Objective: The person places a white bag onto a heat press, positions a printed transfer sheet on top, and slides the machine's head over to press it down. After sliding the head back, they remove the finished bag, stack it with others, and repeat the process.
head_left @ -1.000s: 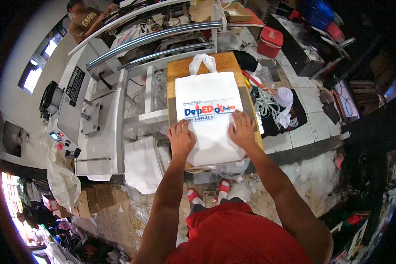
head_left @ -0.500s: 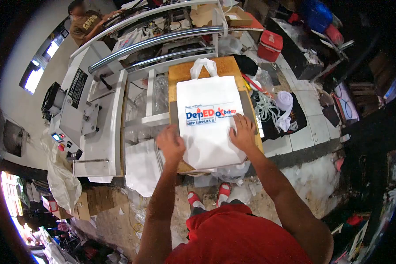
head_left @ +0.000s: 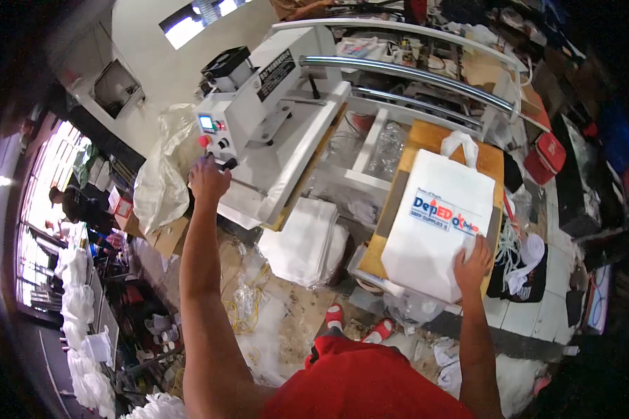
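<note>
- A white tote bag (head_left: 437,230) lies flat on a wooden table (head_left: 426,134), handles pointing away from the person; its print reads "DepED" in blue and red, with smaller lines I can't make out.
- The right hand (head_left: 472,262) rests palm-down on the bag's near right part, fingers spread, its grip closed on nothing.
- The left hand (head_left: 208,178) is well apart from the bag, up at the control panel (head_left: 214,135) of a white press machine (head_left: 279,105); whether its grip is open, I can't tell.
- A stack of white bags (head_left: 302,241) sits between machine and table.
</note>
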`<state>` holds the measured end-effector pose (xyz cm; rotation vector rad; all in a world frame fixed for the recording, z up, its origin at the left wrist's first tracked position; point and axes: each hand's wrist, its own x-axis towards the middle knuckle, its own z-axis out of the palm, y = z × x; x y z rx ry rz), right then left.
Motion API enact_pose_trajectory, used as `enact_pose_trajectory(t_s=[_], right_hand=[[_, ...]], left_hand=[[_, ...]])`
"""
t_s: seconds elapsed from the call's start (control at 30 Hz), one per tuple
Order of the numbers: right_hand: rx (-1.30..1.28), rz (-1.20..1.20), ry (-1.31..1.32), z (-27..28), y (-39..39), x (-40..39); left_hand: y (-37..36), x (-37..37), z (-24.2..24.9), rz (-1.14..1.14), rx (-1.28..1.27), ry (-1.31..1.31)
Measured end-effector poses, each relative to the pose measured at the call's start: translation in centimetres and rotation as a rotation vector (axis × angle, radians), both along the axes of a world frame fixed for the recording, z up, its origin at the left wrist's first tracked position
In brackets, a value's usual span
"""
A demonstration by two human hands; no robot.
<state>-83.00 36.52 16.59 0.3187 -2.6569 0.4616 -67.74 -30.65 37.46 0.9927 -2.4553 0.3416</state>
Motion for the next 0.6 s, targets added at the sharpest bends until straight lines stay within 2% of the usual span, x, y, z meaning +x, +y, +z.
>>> enact_pose_trajectory(t_s=[0.07, 0.13, 0.2, 0.27, 0.33, 0.47, 0.6], right_hand=[[-0.002, -0.004, -0.013, 0.2, -0.4, -0.2], [0.005, -0.037, -0.033, 0.0, 0.1, 0.1], [-0.033, 0.014, 0.032, -0.8, 0.5, -0.1], [-0.045, -0.032, -0.052, -0.4, 0.5, 0.0], [-0.045, -0.006, -0.016, 0.0, 0.5, 0.1], [-0.043, -0.054, -0.072, 0.2, 0.4, 0.2], [-0.064, -0.051, -0.026, 0.6, 0.6, 0.3]], left_hand=[[-1.0, -0.8, -0.8, -0.163, -0.194, -0.205], [-0.7, -1.8, -0.8, -0.205, -0.111, -0.168], [0.5, -2.7, 1.0, -0.093, 0.269, -0.349], [0.2, -2.5, -0.5, -0.15, 0.147, -0.303], [0.3, -2.2, -1.5, -0.243, 0.027, -0.223], [4.5, -2.1, -0.6, -0.309, 0.014, -0.27], [9.2, -3.0, -1.3, -0.508, 0.035, -0.261]])
